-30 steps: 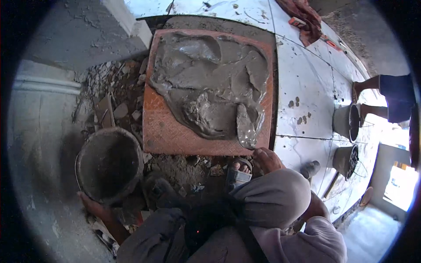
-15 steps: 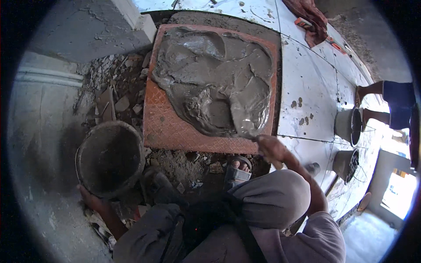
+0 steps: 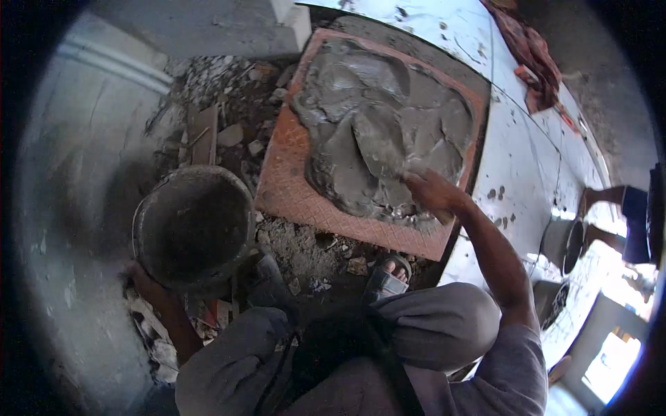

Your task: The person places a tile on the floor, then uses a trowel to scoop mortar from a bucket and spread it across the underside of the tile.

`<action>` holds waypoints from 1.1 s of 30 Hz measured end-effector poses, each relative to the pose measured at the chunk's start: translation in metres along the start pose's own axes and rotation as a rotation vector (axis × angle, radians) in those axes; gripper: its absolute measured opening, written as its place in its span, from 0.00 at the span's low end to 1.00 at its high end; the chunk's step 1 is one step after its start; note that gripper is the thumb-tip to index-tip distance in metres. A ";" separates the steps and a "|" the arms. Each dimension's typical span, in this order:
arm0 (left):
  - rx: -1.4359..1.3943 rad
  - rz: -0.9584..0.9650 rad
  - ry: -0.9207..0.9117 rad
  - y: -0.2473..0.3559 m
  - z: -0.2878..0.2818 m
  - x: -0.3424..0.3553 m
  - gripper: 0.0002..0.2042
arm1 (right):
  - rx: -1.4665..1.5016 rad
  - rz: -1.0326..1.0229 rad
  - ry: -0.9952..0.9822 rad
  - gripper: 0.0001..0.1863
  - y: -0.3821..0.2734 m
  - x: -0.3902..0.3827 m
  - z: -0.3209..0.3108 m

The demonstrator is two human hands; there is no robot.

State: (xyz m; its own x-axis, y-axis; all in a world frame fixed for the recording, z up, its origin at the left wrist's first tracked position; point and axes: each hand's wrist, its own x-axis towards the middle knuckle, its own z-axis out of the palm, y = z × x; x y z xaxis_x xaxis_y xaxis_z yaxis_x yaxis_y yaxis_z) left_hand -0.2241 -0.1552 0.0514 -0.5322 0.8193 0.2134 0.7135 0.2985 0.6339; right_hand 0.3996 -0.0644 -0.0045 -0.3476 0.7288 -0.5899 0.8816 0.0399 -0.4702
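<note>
Wet grey mortar (image 3: 340,159) lies in a thick spread over a reddish-orange tile (image 3: 283,166) with a patterned surface. My right hand (image 3: 436,195) is closed round the handle of a trowel (image 3: 379,141), whose mortar-coated blade rests on the middle of the spread. At the left, a dark round bucket (image 3: 194,229) stands with its mouth toward me and a mortar-stained inside. My left hand (image 3: 147,286) grips the bucket low on its near left side, its fingers partly hidden there.
Rubble (image 3: 236,132) fills the ground between tile and left wall (image 3: 83,208). White floor tiles (image 3: 517,139) run along the right, with a reddish cloth (image 3: 534,59) at the back. Two more buckets (image 3: 560,244) (image 3: 548,298) stand at the right near another person's arms (image 3: 602,197).
My right hand has pushed the trowel farther out and left, from the mortar's near edge into its middle. The view has turned a little, shifting everything; my left hand stays at the bucket.
</note>
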 end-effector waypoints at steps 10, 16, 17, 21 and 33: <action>-0.384 -0.408 -0.025 0.058 -0.012 -0.012 0.25 | -0.346 -0.079 0.090 0.17 -0.062 0.049 -0.020; 0.337 0.181 0.048 -0.042 -0.024 -0.021 0.26 | -0.146 -0.032 0.181 0.16 -0.036 0.071 -0.042; -0.263 -0.162 0.064 0.007 -0.011 -0.024 0.25 | -0.100 -0.036 0.133 0.16 -0.034 0.065 -0.037; -0.680 -0.483 0.070 0.023 -0.022 -0.025 0.23 | 0.064 -0.097 -0.034 0.18 -0.046 0.056 -0.001; -0.563 -0.492 0.130 0.036 -0.011 -0.022 0.23 | -0.362 -0.179 -0.060 0.14 -0.099 0.077 -0.013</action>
State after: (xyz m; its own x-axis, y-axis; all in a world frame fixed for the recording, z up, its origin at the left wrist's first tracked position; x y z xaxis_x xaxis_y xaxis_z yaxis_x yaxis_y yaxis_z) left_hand -0.1923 -0.1678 0.0780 -0.8031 0.5818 -0.1286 0.0579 0.2911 0.9549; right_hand 0.2902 -0.0032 0.0055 -0.5144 0.6475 -0.5622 0.8571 0.4087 -0.3136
